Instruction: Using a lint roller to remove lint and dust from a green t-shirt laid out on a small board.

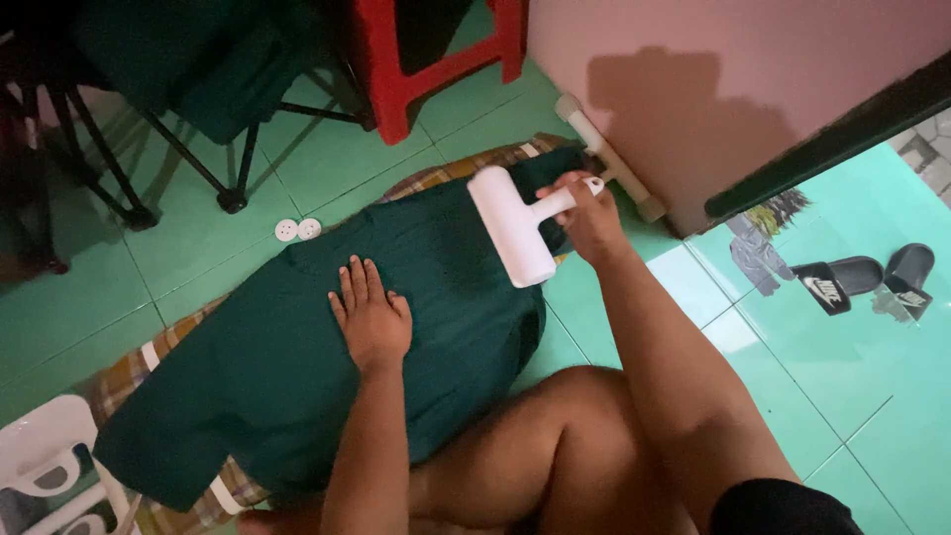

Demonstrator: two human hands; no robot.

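At the far left, a white plastic stool (45, 451) pokes in at the bottom corner. Above it, a dark folding chair (188, 79) stands on the green tiled floor (119, 287). Two small white round caps (297, 229) lie on the floor just beside the shirt.

A dark green shirt (297, 376) lies flat on a checked cloth (119, 381), which is spread on the floor. The left hand (371, 317) rests on the middle of the shirt. It is open and flat, with the fingers close together, pressing the shirt down.

A red stool (436, 69) stands farther back. Next comes a white roller (510, 226). Its fat white drum lies on the upper part of the shirt. The right hand (592, 213) is closed around the roller's thin white handle, near the edge of the shirt.

A bent bare knee (565, 436) shows below the shirt. Behind the right hand is a pink wall (713, 59), with a white bar (609, 159) lying at its foot. At the far right, two black sandals (872, 277) sit on the light tiles, well apart from the shirt.
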